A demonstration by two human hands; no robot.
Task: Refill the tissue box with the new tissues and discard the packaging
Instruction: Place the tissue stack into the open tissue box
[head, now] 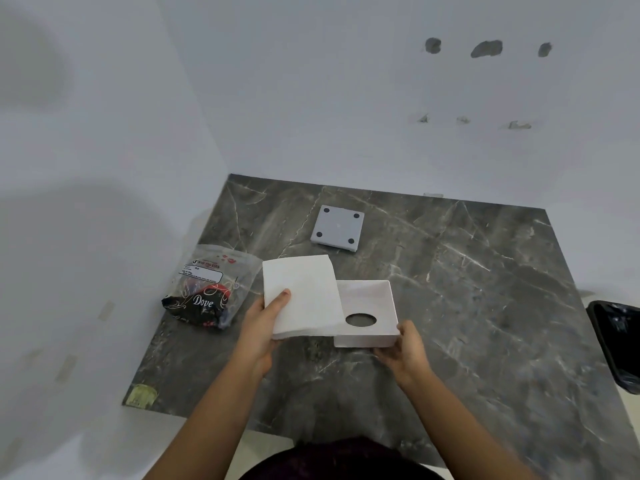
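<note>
holding the tissues [300, 296] pinched in your left hand [265, 317], you have them overlapping the box's [367, 313] left rim; your right hand [403, 348] grips its near corner, so slide them right into the opening.

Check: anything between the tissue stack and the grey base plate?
Nothing. Head view shows bare marble tabletop between tissue stack and grey base plate.

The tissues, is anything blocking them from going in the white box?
Nothing visible does. The left hand holds the tissues right over the edge of the open white box, which the right hand steadies. The box looks empty.
</note>
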